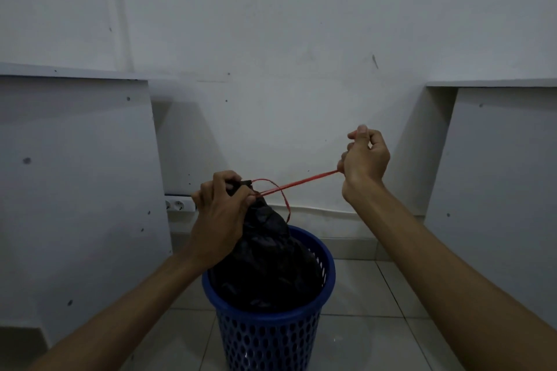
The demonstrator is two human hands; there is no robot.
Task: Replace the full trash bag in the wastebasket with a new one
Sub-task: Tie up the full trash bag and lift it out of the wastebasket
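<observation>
A blue perforated wastebasket (271, 337) stands on the tiled floor at the bottom centre. A full black trash bag (271, 259) sits inside it, its gathered neck pulled up above the rim. My left hand (221, 214) grips that bunched neck. A thin red string (298, 183) runs taut from the neck up to the right, with a loose loop hanging beside the bag. My right hand (363, 159) is closed on the far end of the string, held higher and well to the right of the bag.
White desk side panels stand at the left (78, 190) and right (494, 190), with the white wall (286, 39) between them behind the basket. A power socket strip (179, 205) sits low on the wall by the left panel. Pale floor tiles (367, 289) surround the basket.
</observation>
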